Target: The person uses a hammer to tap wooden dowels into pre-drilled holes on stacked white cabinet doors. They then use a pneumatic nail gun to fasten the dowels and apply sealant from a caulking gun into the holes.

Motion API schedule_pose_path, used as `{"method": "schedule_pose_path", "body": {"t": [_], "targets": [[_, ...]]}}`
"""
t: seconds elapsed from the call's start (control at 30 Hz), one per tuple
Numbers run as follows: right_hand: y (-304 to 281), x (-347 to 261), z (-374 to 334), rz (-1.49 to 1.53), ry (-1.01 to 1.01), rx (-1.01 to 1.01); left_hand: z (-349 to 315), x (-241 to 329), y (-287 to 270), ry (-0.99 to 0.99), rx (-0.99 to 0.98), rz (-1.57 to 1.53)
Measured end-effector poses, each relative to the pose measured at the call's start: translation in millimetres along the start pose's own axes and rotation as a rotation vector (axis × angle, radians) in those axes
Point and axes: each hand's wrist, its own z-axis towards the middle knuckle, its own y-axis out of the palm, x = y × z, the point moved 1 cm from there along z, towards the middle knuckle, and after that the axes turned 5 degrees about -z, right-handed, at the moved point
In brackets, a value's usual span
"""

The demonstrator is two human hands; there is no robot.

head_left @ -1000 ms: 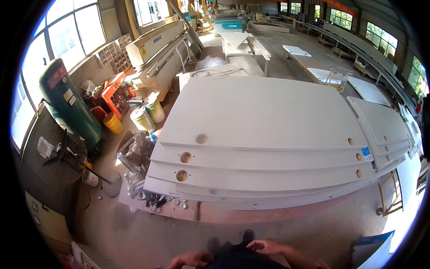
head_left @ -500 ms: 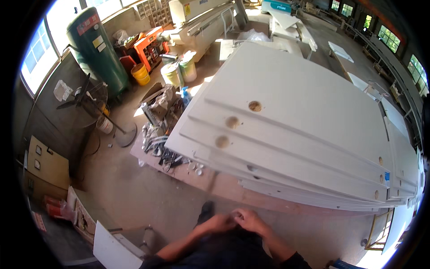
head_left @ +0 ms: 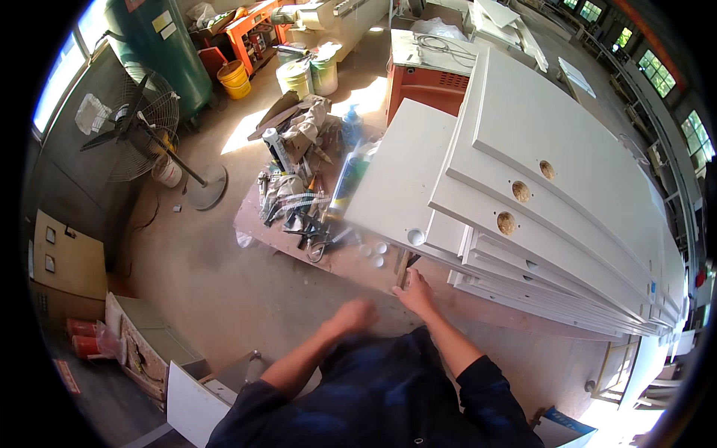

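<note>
My right hand reaches forward to the near edge of the low pinkish table. Its fingers are closed at the end of a narrow brown piece with a dark part at its far end; its exact kind is unclear. Just beyond rises a stack of white panels, fanned unevenly, several with round holes near the near edge. To the left, my left hand hangs in front of my body, smeared by motion, touching none of the panels. Small round white caps lie beside the stack.
Left of the panels, the table bears a tool pile and a sealant tube. A standing fan, a green tank, paint buckets and an orange cabinet stand farther off. A pale board leans at lower left.
My hands, together at my waist before, have separated. The right has reached forward to the table edge; the left has moved up and leftward. The view has shifted, showing more of the tool pile.
</note>
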Motion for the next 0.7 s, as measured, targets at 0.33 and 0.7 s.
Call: {"method": "schedule_pose_path", "body": {"t": [0.33, 0.7], "targets": [[16, -20, 54, -0.069, 0.474, -0.22, -66, 4, -60, -0.079, -0.067, -0.161], [-7, -11, -42, 0.318, 0.109, 0.171, -21, -13, -67, 0.067, -0.145, -0.042]]}}
